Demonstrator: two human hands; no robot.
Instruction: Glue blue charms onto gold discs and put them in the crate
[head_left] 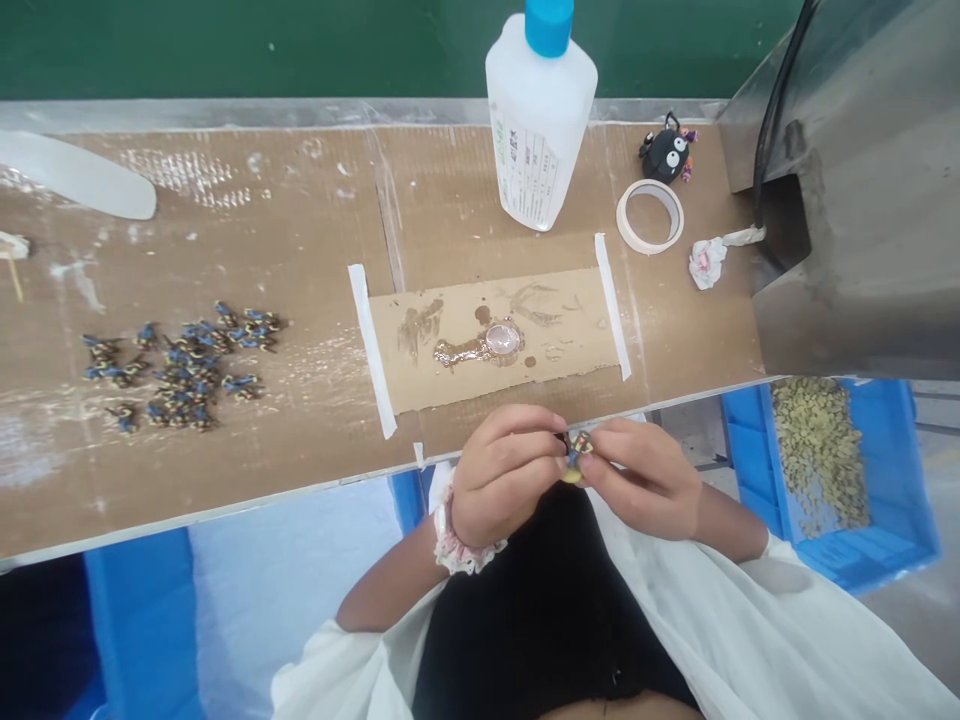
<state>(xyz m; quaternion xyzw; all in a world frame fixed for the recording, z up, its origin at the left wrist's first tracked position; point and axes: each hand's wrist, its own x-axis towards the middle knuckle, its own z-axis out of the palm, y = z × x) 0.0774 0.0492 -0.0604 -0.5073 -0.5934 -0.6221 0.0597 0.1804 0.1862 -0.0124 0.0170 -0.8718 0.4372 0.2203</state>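
Note:
Both my hands meet just in front of the bench's near edge, pinching a small painted figurine (577, 446) with blue, red and yellow parts. My left hand (506, 475) grips it from the left, my right hand (643, 478) from the right; the fingertips cover much of it. A yellowish piece shows at its lower end. Beyond my hands, a taped-down cardboard strip (570, 297) carries a small round puddle of clear liquid (503, 339) with a wet smear to its left. Several similar blue-and-gold figurines (191, 365) lie in a loose cluster at the left.
A white bottle (541, 120) with a blue cap stands behind the strip. A tape roll (650, 216), black charm (667, 153) and crumpled tissue (707, 262) lie right, beside a metal housing (870, 200). Below right, a blue bin (900, 480) holds many small yellowish pieces (819, 450).

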